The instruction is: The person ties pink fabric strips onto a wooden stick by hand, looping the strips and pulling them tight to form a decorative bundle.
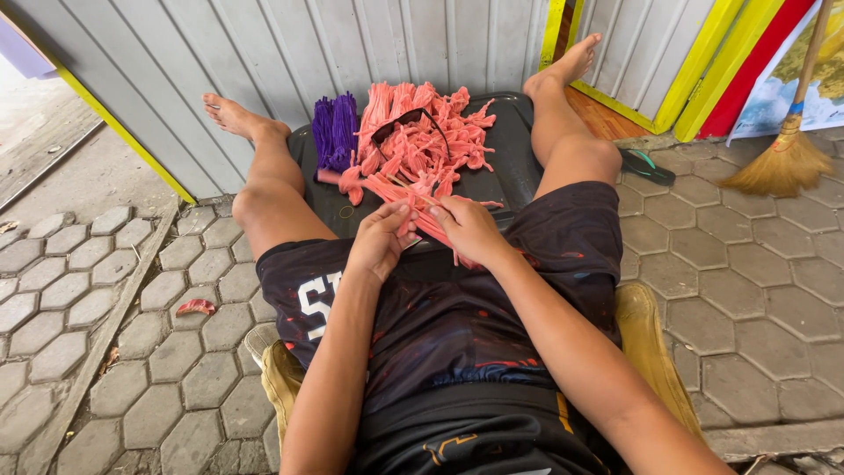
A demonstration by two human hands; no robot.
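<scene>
I sit with my legs spread around a black tray (514,167) on the ground. A heap of pink yarn bundles (422,145) lies on it, with a purple bundle (335,132) at its left and dark sunglasses (406,120) on top. My left hand (380,239) and my right hand (469,227) meet at the tray's near edge. Both pinch a bunch of pink strands (413,195) with thin sticks in it, which runs under my right hand toward my lap.
Grey hexagonal paving (747,290) surrounds me. A corrugated metal wall (290,44) stands behind the tray. A broom (787,154) leans at the right, a sandal (646,165) lies by my right leg, and a red scrap (195,306) lies at the left.
</scene>
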